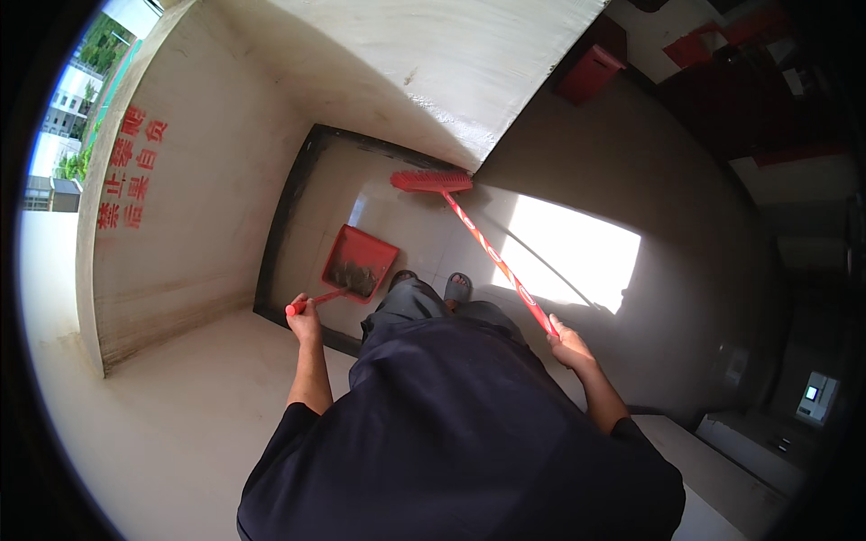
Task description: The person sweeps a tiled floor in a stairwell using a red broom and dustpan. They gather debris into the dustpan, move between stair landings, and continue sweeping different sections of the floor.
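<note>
My left hand point(304, 319) grips the upright handle of a red plastic dustpan point(369, 250) by its top end. Grey dust and debris point(353, 276) lie in the pan, near the foot of its handle. My right hand point(570, 346) is closed around the end of a long red-and-white broom handle point(494, 255). At the far end of that handle, the red bristled broom head point(431, 181) is by the wall corner. Broom head and dustpan are apart, with tiled floor point(419, 233) between them.
A white wall corner point(482, 152) juts in beside the broom head. The low wall point(183, 196) on the left bears red writing. Dark skirting point(281, 233) edges the floor. Sunlight point(575, 247) falls on the right. A red box point(590, 73) stands farther off, and my sandalled feet point(458, 287) are near the dustpan.
</note>
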Tool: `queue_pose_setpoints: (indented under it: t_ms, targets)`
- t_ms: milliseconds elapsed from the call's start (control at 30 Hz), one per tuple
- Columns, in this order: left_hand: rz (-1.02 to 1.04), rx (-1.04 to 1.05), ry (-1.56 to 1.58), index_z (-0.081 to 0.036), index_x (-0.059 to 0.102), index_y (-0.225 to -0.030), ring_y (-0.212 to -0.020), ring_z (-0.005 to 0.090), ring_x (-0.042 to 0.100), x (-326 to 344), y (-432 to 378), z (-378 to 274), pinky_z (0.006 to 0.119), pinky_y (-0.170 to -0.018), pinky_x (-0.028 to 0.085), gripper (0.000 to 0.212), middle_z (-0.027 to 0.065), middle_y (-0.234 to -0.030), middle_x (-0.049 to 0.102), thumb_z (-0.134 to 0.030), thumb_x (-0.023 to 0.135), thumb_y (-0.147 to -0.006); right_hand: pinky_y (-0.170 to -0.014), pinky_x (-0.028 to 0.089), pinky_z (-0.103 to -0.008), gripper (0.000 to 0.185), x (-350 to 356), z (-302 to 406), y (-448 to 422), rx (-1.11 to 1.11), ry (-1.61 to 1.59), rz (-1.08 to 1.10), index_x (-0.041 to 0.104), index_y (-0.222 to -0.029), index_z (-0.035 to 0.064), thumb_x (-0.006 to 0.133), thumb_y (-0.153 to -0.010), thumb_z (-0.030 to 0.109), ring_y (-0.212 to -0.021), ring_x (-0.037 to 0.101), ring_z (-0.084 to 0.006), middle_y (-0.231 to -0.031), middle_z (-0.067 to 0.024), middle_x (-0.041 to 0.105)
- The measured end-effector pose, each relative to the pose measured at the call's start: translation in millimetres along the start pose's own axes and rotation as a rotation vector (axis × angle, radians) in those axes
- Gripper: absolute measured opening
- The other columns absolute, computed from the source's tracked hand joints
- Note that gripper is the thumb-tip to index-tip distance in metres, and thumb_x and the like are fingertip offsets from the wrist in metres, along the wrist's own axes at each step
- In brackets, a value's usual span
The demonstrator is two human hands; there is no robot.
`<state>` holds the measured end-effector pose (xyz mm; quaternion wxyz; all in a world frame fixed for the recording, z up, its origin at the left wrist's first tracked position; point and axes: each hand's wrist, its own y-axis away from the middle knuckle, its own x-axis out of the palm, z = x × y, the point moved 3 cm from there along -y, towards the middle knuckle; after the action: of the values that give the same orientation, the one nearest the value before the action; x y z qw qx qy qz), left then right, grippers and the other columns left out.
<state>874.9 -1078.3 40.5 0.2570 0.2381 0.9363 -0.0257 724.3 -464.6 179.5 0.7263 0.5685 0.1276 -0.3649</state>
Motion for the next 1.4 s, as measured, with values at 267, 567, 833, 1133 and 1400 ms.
queue_pose_setpoints:
  t_ms: [267,567,833,1133,1400]
  targets:
    - [0.221,-0.038,-0.068,0.003,0.069,-0.103,-0.083,0.0145,0.063,23.9,-54.0,-9.2,0.029,-0.080,0.052,0.026,0.0061,-0.089,0.068,-0.007,0.072,-0.079,-0.041,0.042,-0.0338,0.056,13.8,-17.9,22.1,0.279,-0.456,-0.079,0.038,-0.149,0.0095,0.048,-0.093,0.016,-0.040,0.047,-0.0164,-0.060,-0.0064,0.056]
    - [0.314,-0.031,-0.122,0.002,0.069,-0.103,-0.082,0.0157,0.065,14.4,-81.8,-23.4,0.030,-0.079,0.052,0.029,0.0079,-0.088,0.070,-0.012,0.072,-0.078,-0.057,0.055,-0.0393,0.068,78.5,124.0,-69.5,0.239,-0.142,-0.043,0.026,-0.150,0.0029,0.048,-0.086,0.012,-0.063,0.068,-0.0273,-0.083,-0.0200,0.067]
    - [0.299,-0.048,-0.181,0.001,0.069,-0.102,-0.085,0.0185,0.067,11.5,-85.7,-24.6,0.032,-0.081,0.053,0.027,0.0112,-0.089,0.071,-0.015,0.071,-0.080,-0.062,0.053,-0.0421,0.067,125.7,130.2,-12.2,0.005,0.016,-0.011,0.035,-0.145,0.0004,0.049,-0.080,0.005,-0.070,0.067,-0.0340,-0.083,-0.0223,0.065]
    - [0.258,-0.061,-0.149,0.001,0.070,-0.100,-0.085,0.0168,0.066,-38.6,-92.4,-6.4,0.031,-0.082,0.052,0.025,0.0102,-0.089,0.071,-0.014,0.071,-0.080,-0.046,0.047,-0.0338,0.072,93.5,179.1,-1.9,0.058,-0.269,-0.022,0.035,-0.149,0.0026,0.049,-0.078,0.003,-0.045,0.053,-0.0179,-0.064,-0.0094,0.057]
    - [0.140,-0.093,-0.097,0.001,0.070,-0.098,-0.083,0.0145,0.066,-80.4,-85.8,18.4,0.030,-0.081,0.052,0.023,0.0086,-0.087,0.071,-0.013,0.071,-0.080,-0.059,0.052,-0.0370,0.071,87.8,213.3,1.7,-0.033,-0.253,0.136,0.036,-0.147,-0.0011,0.051,-0.078,0.003,-0.059,0.063,-0.0224,-0.074,-0.0168,0.066]
